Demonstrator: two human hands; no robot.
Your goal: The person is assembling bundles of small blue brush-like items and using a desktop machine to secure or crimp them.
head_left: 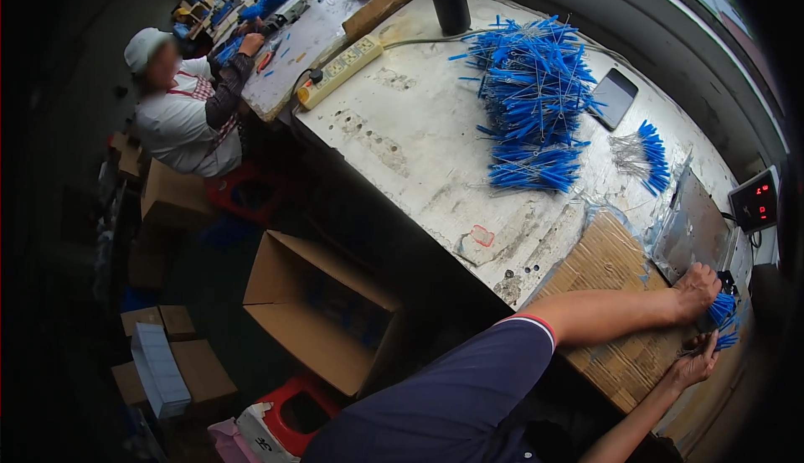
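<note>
Both my hands are at the right end of the table, by a machine with a flat metal plate (691,230). My left hand (697,294) is closed, its fingers curled beside a small black part; what it pinches is too small to make out. Just below it, my right hand (693,367) has its fingers closed around a bunch of thin wire sticks with blue ends (725,339). More blue ends (721,308) show between the two hands. A large pile of the same blue-ended sticks (536,86) lies on the table, with a smaller fanned bunch (645,157) nearer the machine.
Cardboard (599,262) covers the table edge under my left forearm. A phone (615,97), a black bottle (447,2), a power strip (342,71) and a red-digit display box (755,201) stand around. An open carton (322,308) is on the floor; a co-worker (180,111) sits at the far-left table.
</note>
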